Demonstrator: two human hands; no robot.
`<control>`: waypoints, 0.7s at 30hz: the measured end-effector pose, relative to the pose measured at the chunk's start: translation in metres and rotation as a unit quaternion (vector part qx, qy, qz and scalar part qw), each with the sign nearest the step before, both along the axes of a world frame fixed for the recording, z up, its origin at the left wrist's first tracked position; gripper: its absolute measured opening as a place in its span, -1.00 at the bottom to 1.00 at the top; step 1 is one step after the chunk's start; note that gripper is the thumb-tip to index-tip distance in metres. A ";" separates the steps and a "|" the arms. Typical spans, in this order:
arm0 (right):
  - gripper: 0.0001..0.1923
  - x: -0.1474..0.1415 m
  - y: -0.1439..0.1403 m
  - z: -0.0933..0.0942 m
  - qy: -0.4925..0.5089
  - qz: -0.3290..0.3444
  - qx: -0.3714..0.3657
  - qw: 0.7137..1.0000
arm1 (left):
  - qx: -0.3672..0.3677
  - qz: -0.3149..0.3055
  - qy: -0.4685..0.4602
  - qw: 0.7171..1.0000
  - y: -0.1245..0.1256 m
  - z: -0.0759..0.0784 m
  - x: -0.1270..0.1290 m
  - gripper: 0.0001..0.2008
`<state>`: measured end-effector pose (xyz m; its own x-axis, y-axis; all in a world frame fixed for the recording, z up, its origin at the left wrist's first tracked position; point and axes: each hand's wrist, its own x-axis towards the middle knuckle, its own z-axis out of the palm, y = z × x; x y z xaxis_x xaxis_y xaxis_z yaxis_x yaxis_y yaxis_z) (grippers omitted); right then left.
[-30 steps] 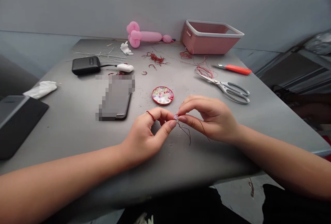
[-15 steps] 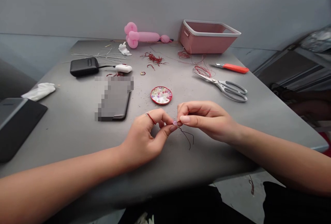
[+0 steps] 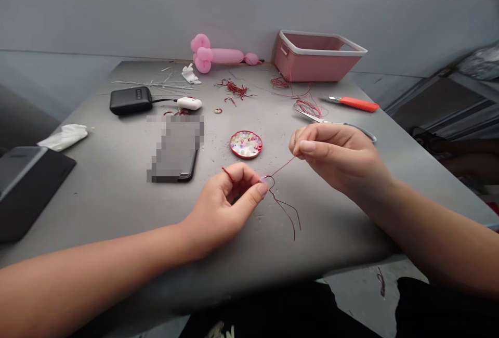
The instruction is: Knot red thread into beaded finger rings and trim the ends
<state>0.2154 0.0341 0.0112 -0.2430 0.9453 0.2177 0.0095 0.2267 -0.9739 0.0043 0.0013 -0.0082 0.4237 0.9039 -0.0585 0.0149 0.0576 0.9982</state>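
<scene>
Left hand [image 3: 222, 205] grip pinches small bead [image 3: 264, 178] just above table [image 3: 117, 182] | right hand [image 3: 335, 153] grip pinches red thread [image 3: 283, 165] taut | I judge hard tugging may slip bead or snap thread.

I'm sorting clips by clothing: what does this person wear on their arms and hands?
Nothing on the forearms: both are bare as far as the frame shows, no sleeves, watch or gloves. The left hand has red thread looped on its index finger; the right hand has no ring showing.
</scene>
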 end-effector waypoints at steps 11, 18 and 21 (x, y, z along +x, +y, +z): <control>-0.91 -0.009 -0.016 -0.012 -0.226 -0.166 0.390 0.877 | -0.055 0.064 -0.052 0.995 0.004 -0.006 0.001 -0.81; -0.83 -0.024 -0.035 -0.013 -0.371 -0.160 0.497 0.768 | 0.040 0.018 -0.067 0.997 0.000 -0.010 0.001 -0.90; -0.87 -0.028 -0.036 -0.015 -0.368 -0.157 0.419 0.815 | 0.069 0.008 -0.049 0.996 0.000 -0.011 0.001 -0.89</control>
<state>0.1876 -0.0020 -0.0041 -0.3741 0.5801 0.7235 0.7075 0.6829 -0.1817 0.0054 0.0017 -0.0195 0.4062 0.9075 0.1074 -0.0823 -0.0807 0.9933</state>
